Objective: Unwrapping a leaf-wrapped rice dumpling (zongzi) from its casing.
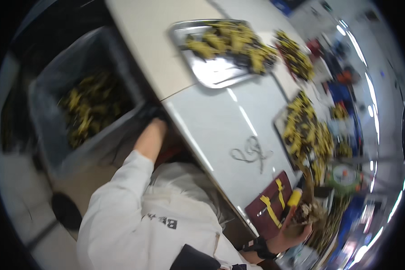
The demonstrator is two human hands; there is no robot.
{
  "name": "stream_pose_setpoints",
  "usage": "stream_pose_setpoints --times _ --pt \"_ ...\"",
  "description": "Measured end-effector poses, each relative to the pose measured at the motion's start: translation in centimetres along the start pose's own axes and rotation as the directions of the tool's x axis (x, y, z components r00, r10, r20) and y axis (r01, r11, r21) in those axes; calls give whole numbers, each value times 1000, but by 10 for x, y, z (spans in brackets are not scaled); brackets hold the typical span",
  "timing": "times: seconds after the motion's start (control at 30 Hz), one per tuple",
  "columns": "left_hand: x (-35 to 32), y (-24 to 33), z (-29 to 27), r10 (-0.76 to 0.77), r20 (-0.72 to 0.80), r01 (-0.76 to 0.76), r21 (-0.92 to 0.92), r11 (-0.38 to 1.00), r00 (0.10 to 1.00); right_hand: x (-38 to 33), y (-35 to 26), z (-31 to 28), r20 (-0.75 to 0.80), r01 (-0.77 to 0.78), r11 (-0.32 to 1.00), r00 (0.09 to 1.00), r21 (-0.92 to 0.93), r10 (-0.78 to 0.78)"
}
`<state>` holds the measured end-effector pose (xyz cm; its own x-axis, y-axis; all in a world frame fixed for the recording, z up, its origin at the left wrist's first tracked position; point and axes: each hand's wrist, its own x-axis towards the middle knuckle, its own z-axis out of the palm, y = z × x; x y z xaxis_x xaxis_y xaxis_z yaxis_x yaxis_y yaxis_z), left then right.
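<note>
My left arm reaches out between the table edge and a large plastic-lined bin. At its end my left hand is a dark blur by the bin's rim, perhaps gloved, and its fingers do not show. At the lower right, my right hand, with a dark band at the wrist, curls around a crumpled brown thing. Its kind is unclear; pale and reddish bits show in its middle. Close by lie a maroon pouch with yellow straps and a yellow-and-black object.
Yellow-green bundles fill part of the bin. More bundles lie on a metal tray and in heaps along the table's far side. A thin looped cord rests on the white tabletop. A round dial scale stands beyond.
</note>
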<state>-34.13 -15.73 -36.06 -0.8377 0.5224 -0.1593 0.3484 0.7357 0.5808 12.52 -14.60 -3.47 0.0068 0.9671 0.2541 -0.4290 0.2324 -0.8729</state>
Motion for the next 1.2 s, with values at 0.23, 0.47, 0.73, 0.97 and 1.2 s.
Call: stream_pose_setpoints --times 0.23,0.47,0.73,0.97,1.2 --pt "102 46 18 217 16 -217 166 962 976 11 5 27 -415 -119 863 903 -492 -112" --pt "124 78 34 277 66 -284 228 931 959 56 -13 30 -257 -211 958 932 193 257" --pt "109 94 28 297 100 -312 220 924 950 49 -26 22 -322 -181 976 923 123 211" --pt "106 92 20 311 91 -324 215 921 946 53 -22 16 -268 -193 966 934 174 235" --pt "86 76 -1 366 67 -372 180 911 928 51 -27 22 -225 -222 963 941 155 253"
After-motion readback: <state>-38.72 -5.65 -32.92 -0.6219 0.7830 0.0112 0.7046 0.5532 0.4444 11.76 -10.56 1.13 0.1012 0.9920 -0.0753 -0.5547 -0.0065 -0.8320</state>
